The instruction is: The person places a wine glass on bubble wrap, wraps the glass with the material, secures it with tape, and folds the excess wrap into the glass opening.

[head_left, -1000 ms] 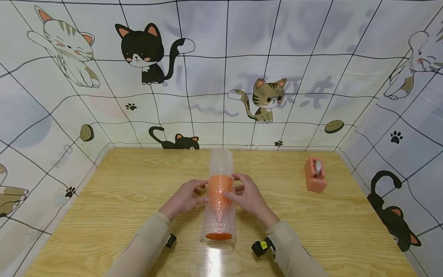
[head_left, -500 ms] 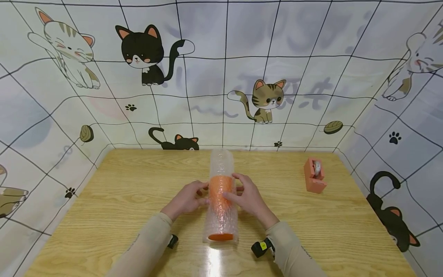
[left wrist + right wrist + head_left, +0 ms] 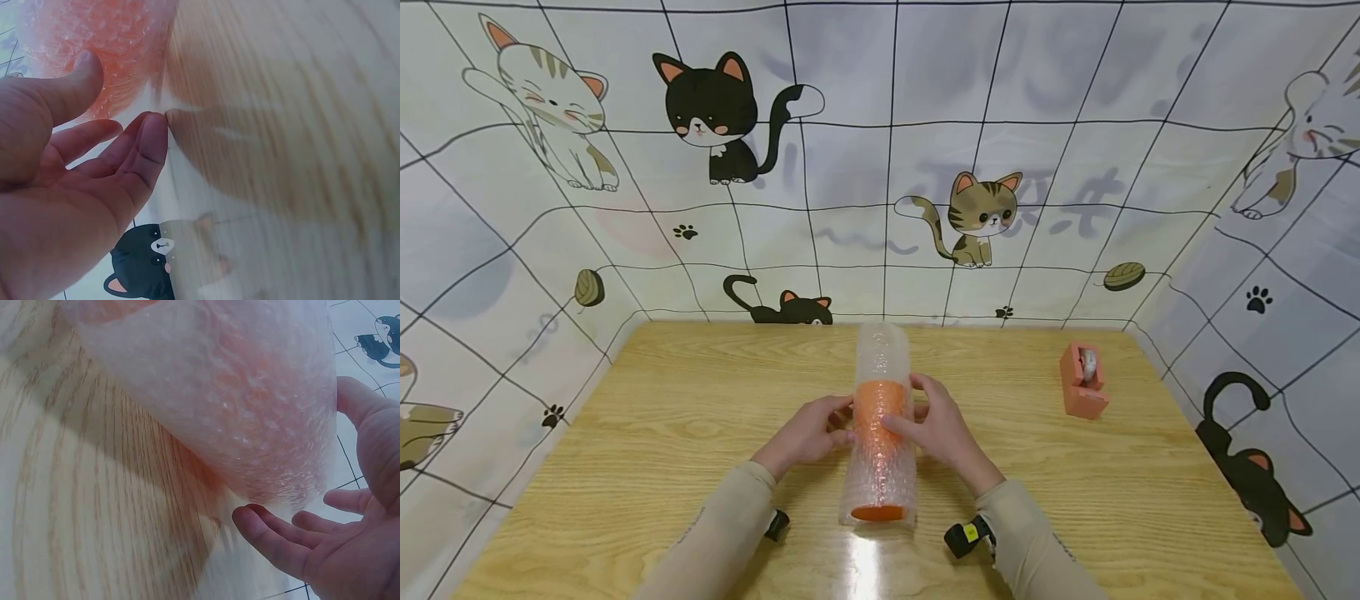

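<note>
Fingers of the left hand (image 3: 808, 431) and right hand (image 3: 942, 427) rest unclenched against bubble wrap (image 3: 882, 350), seemingly fully rolled round an orange cylinder (image 3: 876, 446) mid-way across the desk (image 3: 700, 367). Fastening looks undone: the tape dispenser (image 3: 1081, 393) stands untouched toward its right edge.

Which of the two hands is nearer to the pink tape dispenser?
The right hand: like the tape dispenser, it is right of the wrapped cylinder; the left hand is opposite.

The orange piece (image 3: 876, 402) was rolled up in clear bubble wrap (image 3: 882, 350), lying lengthwise on the worktop (image 3: 700, 358), wrap sticking well past its far end. Tube-ish, I think, kinda blurry through the bubbles.
</note>
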